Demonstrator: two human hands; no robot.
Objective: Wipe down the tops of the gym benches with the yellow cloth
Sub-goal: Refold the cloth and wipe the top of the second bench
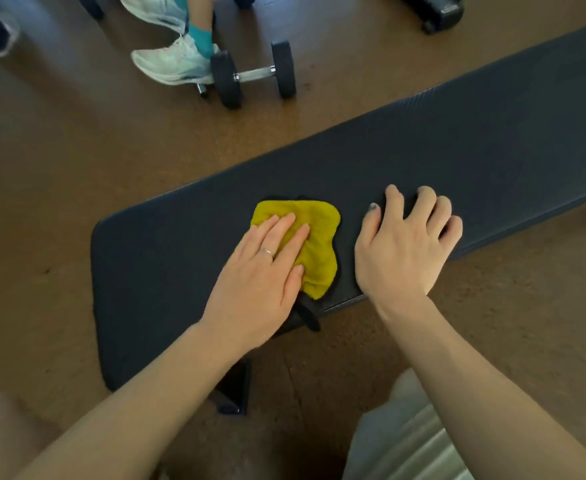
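A long dark padded gym bench (457, 140) runs from lower left to upper right. The yellow cloth (319, 251) lies crumpled on its top near the left end. My left hand (263, 275) presses flat on the cloth with straight fingers, a ring on one finger. My right hand (402, 240) rests on the bare bench top just right of the cloth, its fingers spread and bent at the tips, holding nothing.
A black dumbbell (255, 75) lies on the brown floor beyond the bench. Another person's feet in white shoes (170, 62) stand beside it. Dark equipment (440, 10) sits at the top right. A bench leg (236, 389) shows below the pad.
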